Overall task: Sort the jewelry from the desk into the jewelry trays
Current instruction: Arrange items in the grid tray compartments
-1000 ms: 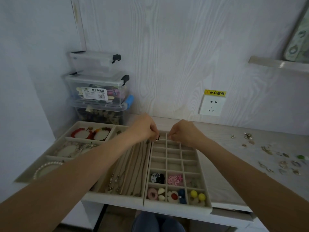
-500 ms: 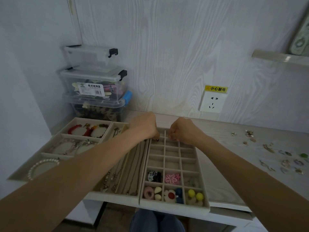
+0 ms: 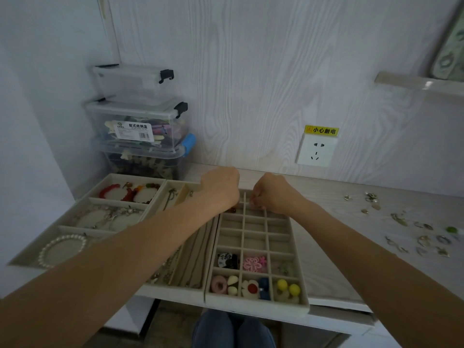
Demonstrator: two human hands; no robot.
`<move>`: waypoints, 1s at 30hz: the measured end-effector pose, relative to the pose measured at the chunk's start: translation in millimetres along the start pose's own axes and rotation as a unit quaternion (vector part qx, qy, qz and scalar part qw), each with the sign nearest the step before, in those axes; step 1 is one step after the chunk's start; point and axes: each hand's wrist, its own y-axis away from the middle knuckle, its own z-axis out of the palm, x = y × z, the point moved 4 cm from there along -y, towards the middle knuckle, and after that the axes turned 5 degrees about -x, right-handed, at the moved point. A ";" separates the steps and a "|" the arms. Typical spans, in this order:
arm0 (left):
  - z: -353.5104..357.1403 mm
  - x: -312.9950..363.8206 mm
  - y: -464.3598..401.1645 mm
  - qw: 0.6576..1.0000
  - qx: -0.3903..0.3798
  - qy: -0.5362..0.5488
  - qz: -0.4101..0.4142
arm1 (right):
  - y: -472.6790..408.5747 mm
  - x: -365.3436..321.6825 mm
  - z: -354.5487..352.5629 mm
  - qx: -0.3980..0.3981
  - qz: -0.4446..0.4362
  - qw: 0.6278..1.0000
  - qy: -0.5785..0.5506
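Observation:
The beige grid tray (image 3: 256, 306) lies in front of me, its near cells holding colourful earrings (image 3: 252, 263). My left hand (image 3: 221, 189) hovers over the far-left cell, fingers curled down, pinching a small dark jewelry piece (image 3: 232, 210) that shows just under the fingertips. My right hand (image 3: 275, 193) is beside it over the far middle cells, with curled fingertips at a divider; I see nothing in it. A necklace tray (image 3: 193, 259) and a bracelet tray (image 3: 37, 249) sit to the left. Loose metal jewelry (image 3: 424, 239) is scattered on the desk at the right.
Three clear plastic storage boxes (image 3: 138, 126) are stacked in the back left corner. A wall socket (image 3: 316, 153) is behind the desk. A shelf edge (image 3: 421, 84) juts out at the upper right. My knees (image 3: 233, 330) show below the desk's front edge.
Both hands have sunk lower into the far row of the grid tray. The dark piece, first held above the tray at my left fingertips, is now down at the far-left cell.

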 end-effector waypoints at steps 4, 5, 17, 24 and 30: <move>0.1 0.3 1.4 1.000 0.005 0.000 0.004 | 2.9 -1.0 -0.6 0.001 -0.006 1.000 -0.003; 0.2 0.6 2.0 1.000 0.008 -0.001 0.004 | 3.6 -1.0 -1.0 0.001 -0.005 1.000 -0.007; -17.5 -8.5 14.8 0.992 0.047 -0.002 0.115 | 9.8 -2.8 -6.8 0.014 -0.020 0.999 -0.025; -6.5 -8.3 13.6 0.982 -0.050 -0.020 0.182 | 10.3 -4.8 -6.6 0.011 -0.012 1.000 0.013; -2.6 -6.0 8.7 0.980 -0.045 -0.031 0.189 | 8.0 -0.5 -5.3 0.034 -0.010 0.999 0.006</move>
